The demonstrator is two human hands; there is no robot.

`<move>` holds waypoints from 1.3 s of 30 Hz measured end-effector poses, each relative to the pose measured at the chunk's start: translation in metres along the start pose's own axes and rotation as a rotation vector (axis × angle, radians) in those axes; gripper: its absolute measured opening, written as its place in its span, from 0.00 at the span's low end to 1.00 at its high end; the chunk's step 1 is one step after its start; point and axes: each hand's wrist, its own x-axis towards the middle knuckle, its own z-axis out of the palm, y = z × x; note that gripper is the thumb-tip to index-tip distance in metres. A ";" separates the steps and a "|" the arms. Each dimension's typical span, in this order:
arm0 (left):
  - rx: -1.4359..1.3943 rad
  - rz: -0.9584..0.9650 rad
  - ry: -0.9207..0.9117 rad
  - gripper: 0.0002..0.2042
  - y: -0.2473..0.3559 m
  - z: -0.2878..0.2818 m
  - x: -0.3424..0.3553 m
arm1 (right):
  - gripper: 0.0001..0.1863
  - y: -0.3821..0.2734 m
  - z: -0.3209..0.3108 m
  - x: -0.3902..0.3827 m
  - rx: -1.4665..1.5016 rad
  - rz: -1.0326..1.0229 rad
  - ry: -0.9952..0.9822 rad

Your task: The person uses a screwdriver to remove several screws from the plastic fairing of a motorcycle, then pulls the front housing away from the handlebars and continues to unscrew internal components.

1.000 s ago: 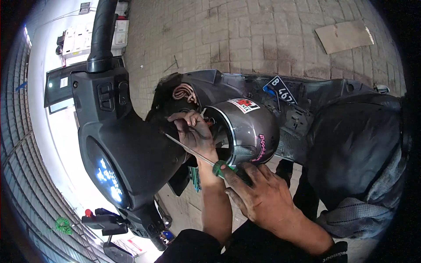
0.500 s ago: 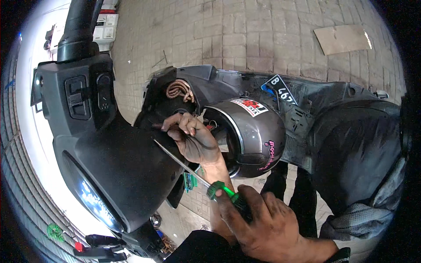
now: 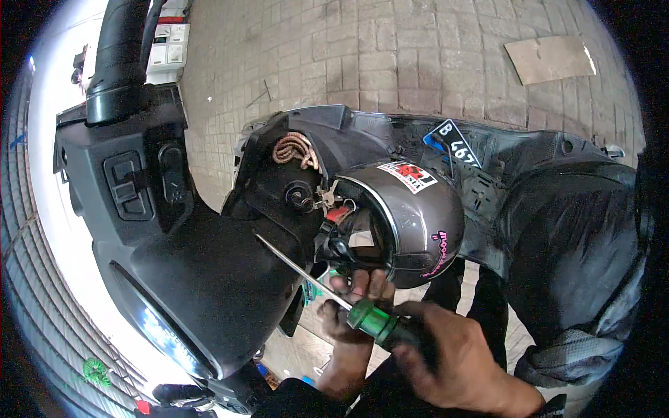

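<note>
My right hand point(image 3: 460, 355) is closed around the dark and green handle of a screwdriver point(image 3: 373, 319). Its metal shaft points up and left, over the black front panel point(image 3: 237, 279) of a scooter. Just beyond the handle is my left hand point(image 3: 336, 322), fingers curled and partly covered by the screwdriver; whatever they may hold does not show. The ignition switch point(image 3: 300, 196) is uncovered, with keys point(image 3: 328, 198) hanging beside it. A grey helmet point(image 3: 426, 223) with stickers rests on the scooter, beyond my hands.
A coiled brown rope point(image 3: 295, 149) lies in the front pocket. The handlebar grip point(image 3: 115, 70) rises at the upper left. A blue-edged licence plate point(image 3: 453, 143) lies on the footboard, left of the dark seat point(image 3: 571, 244). Cardboard point(image 3: 550, 59) lies on the paving point(image 3: 390, 56).
My left hand has come away from beside the ignition switch and moved down toward me, beside the screwdriver handle. My right hand has shifted slightly right with the screwdriver. The view has shifted a little.
</note>
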 end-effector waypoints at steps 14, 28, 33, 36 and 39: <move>0.051 0.091 0.222 0.11 0.007 0.018 0.009 | 0.25 0.042 0.011 -0.027 -0.488 -0.433 0.231; 0.106 0.131 0.338 0.12 0.006 0.023 0.009 | 0.30 0.034 -0.013 -0.019 -0.166 0.054 -0.094; 0.148 0.164 0.374 0.12 0.005 0.027 0.013 | 0.31 0.043 0.004 -0.018 -0.520 -0.579 0.326; 0.012 0.155 0.318 0.11 0.004 0.027 0.018 | 0.33 0.044 0.005 -0.015 -0.374 -0.461 0.243; 0.067 0.190 0.317 0.11 0.004 0.023 0.019 | 0.32 0.033 0.001 -0.019 -0.116 -0.148 0.168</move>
